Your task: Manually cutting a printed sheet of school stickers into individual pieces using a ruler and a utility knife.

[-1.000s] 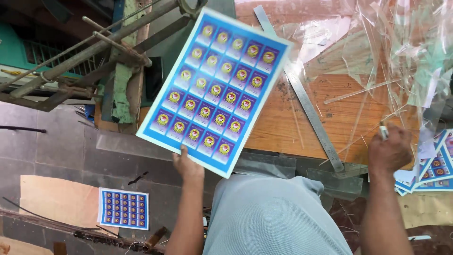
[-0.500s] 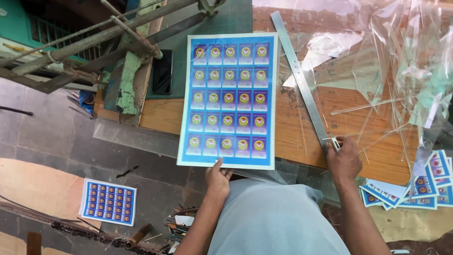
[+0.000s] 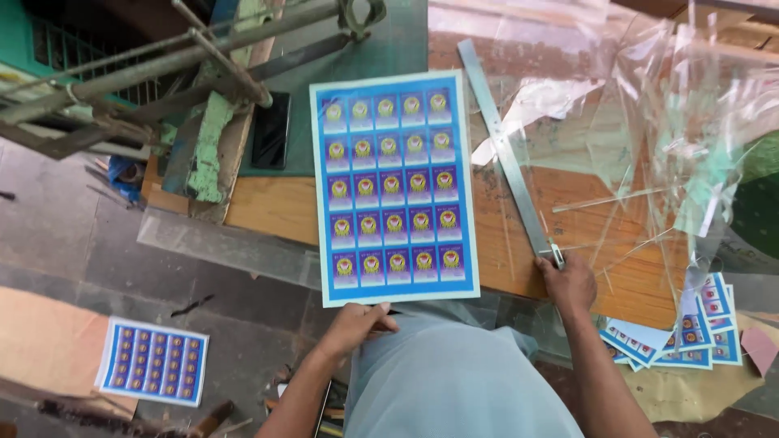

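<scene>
A blue printed sheet [image 3: 393,186] with rows of small round emblems lies over the wooden table [image 3: 268,207]. My left hand [image 3: 357,323] pinches its near edge. My right hand [image 3: 568,280] grips the near end of a long metal ruler [image 3: 507,154], which lies slantwise to the right of the sheet. Both my forearms reach up from the bottom of the view.
Crumpled clear plastic film [image 3: 649,122] covers the table's right side. A stack of similar blue sheets [image 3: 690,332] sits at the right edge, another sheet [image 3: 152,362] lies on the floor at left. A black phone [image 3: 270,130] and a metal lever frame [image 3: 162,65] stand at the upper left.
The blue sheet has swung from tilted to nearly straight and come down over the table. My right hand has moved left and taken hold of the ruler's near end.
</scene>
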